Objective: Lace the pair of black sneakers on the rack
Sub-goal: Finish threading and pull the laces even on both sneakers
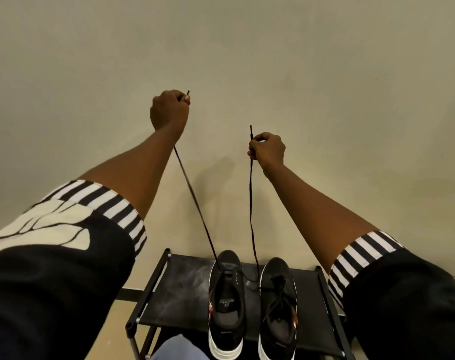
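two black sneakers sit side by side on the top shelf of a black rack (169, 294) against a pale wall, the left sneaker (226, 302) open with a lace (252, 203) through only its front eyelets, the right sneaker (278, 307) already laced. both hands are raised high, the left hand (169, 110) gripping one lace end in a fist, the right hand (266, 149) pinching the other, each strand running up from the left sneaker

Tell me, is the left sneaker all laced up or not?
Not yet. The left sneaker has lace only through its lowest holes; both ends of the black lace are held up high.
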